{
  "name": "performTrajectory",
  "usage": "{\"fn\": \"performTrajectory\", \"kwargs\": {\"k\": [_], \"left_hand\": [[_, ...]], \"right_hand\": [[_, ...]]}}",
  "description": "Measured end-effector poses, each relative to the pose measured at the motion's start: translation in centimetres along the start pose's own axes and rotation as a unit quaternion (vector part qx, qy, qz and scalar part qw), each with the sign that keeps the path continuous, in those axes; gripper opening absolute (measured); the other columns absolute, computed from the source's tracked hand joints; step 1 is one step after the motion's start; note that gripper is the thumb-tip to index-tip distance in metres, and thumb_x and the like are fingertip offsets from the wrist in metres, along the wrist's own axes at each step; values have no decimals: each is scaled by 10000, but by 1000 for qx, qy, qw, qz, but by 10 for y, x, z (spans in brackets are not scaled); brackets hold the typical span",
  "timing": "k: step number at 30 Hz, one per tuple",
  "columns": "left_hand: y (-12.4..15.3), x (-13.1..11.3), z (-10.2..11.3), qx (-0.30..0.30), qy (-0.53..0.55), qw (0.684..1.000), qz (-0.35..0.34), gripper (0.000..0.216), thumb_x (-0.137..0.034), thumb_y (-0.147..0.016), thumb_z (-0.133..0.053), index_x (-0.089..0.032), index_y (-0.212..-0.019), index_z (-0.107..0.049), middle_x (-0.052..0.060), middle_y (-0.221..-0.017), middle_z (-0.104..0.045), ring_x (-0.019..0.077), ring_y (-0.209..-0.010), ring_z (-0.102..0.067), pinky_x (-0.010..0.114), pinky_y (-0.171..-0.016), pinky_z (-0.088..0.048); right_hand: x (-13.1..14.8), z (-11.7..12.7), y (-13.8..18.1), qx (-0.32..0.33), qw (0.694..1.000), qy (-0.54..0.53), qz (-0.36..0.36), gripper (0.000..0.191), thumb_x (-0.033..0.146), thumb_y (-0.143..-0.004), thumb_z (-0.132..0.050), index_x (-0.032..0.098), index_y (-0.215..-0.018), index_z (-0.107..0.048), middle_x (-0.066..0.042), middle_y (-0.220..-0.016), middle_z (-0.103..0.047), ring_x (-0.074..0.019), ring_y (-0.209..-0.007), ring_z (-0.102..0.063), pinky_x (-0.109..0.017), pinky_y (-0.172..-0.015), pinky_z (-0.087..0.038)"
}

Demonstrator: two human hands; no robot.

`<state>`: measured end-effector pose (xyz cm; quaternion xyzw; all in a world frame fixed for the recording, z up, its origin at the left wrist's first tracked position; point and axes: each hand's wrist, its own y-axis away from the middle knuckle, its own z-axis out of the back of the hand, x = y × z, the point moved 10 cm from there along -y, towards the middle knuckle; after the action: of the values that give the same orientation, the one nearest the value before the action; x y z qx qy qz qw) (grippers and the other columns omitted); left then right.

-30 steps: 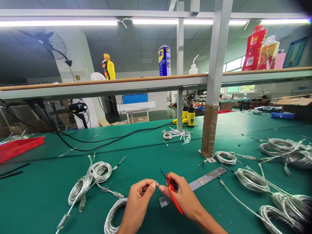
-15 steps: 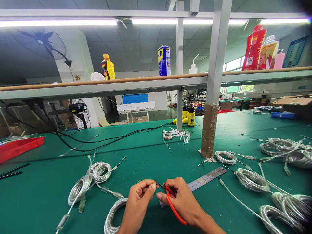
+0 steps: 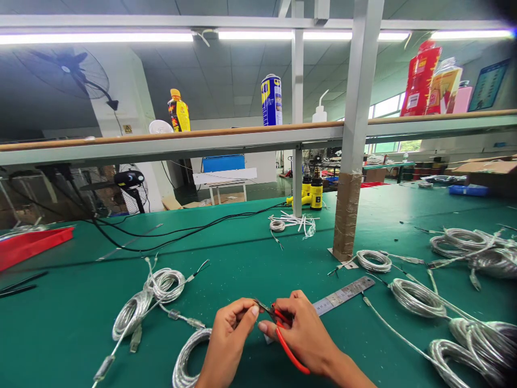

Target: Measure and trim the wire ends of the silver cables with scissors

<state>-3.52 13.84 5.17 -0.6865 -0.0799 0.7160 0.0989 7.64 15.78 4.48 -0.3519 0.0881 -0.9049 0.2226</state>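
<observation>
My right hand [image 3: 305, 331] is wrapped round red-handled pliers [image 3: 289, 351], with their slim metal jaws pointing left. Those jaws reach the fingertips of my left hand [image 3: 226, 338], which is closed in a pinch. Whatever small piece it pinches is hidden by the fingers. Partly covered by my left wrist is a coil of clear-jacketed silver cable [image 3: 180, 362]. A steel ruler [image 3: 343, 297] lies slanted on the green tabletop [image 3: 242, 258], running behind and partly under my right hand.
More coiled cables [image 3: 133, 312] lie to the left, and several coils [image 3: 418, 297] crowd the right side. A tape-wrapped post [image 3: 346, 221] rises beyond the ruler. Yellow heat guns [image 3: 315, 195] stand farther back, near black cords [image 3: 194, 229]. A red tray [image 3: 36, 245] sits far left.
The pliers' jaws have shifted slightly at my left fingertips, and my right hand has tilted up a little. My left hand stays almost still.
</observation>
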Motion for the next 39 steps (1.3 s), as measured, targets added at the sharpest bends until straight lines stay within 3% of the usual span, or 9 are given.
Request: {"fn": "performTrajectory", "kwargs": {"k": [14, 18, 22, 26, 29, 31, 34, 37, 39], "left_hand": [[0, 2, 0, -10, -6, 1000, 3, 271, -378, -747, -531, -135, -629, -556, -58, -515, -310, 85, -493, -240, 202, -448, -211], [0, 6, 0, -12, -3, 1000, 12, 284, -395, -737, -539, -120, -686, -587, -55, -507, -350, 76, -474, -247, 197, -434, -194], [-1, 9, 2, -18, 7, 1000, 23, 292, -403, -738, -536, -117, -711, -591, -68, -468, -346, 55, -424, -251, 172, -390, -180], [-3, 21, 5, -35, 31, 997, 57, 291, -424, -740, -520, -139, -790, -547, -69, -465, -428, 29, -321, -275, 146, -313, -180], [-3, 30, 10, -59, 65, 993, 74, 276, -431, -714, -547, -165, -775, -505, -58, -512, -488, 48, -325, -383, 142, -300, -276], [-4, 33, 12, -71, 100, 989, 81, 269, -419, -682, -586, -172, -723, -490, -55, -553, -504, 62, -356, -446, 156, -320, -338], [-4, 37, 11, -67, 144, 982, 101, 260, -392, -666, -610, -162, -656, -490, -47, -591, -515, 60, -390, -480, 155, -347, -361], [-5, 40, 10, -51, 162, 976, 135, 239, -376, -673, -599, -151, -660, -521, -38, -600, -525, 33, -361, -435, 127, -310, -265], [-6, 39, 7, -27, 149, 976, 154, 235, -369, -663, -594, -139, -664, -548, -36, -565, -520, 13, -313, -360, 132, -289, -156]], "right_hand": [[4, 3, -2, -27, 999, 24, 23, 457, 504, -720, -483, 167, -461, -314, 46, -452, -326, -98, -518, -294, -219, -470, -187], [-1, -3, -3, -12, 1000, -15, 7, 494, 527, -728, -457, 169, -444, -269, 57, -462, -216, -80, -470, -181, -218, -424, -138], [-13, 3, -5, -29, 999, 0, -28, 468, 514, -727, -454, 173, -451, -292, 50, -464, -241, -84, -467, -197, -217, -417, -139], [-20, 13, -8, -3, 997, 70, -41, 414, 424, -666, -533, 177, -427, -304, 51, -431, -272, -88, -444, -198, -227, -420, -140], [-13, 23, -6, 12, 992, 124, -7, 325, 221, -588, -569, 175, -398, -310, 54, -405, -275, -90, -437, -204, -242, -433, -133], [-5, 24, -1, 47, 990, 128, 23, 274, 115, -532, -550, 175, -371, -337, 57, -386, -287, -88, -425, -221, -245, -432, -132], [-3, 16, 12, 162, 985, 60, 22, 224, 120, -501, -589, 186, -339, -449, 60, -365, -379, -83, -389, -301, -225, -401, -160], [-8, 4, 25, 270, 962, -37, -20, 61, 230, -519, -645, 201, -467, -629, 43, -453, -543, -102, -418, -439, -201, -394, -242], [-11, -1, 25, 293, 954, -65, -21, 91, 265, -579, -620, 198, -583, -682, 27, -515, -595, -113, -461, -488, -198, -417, -276]]}}
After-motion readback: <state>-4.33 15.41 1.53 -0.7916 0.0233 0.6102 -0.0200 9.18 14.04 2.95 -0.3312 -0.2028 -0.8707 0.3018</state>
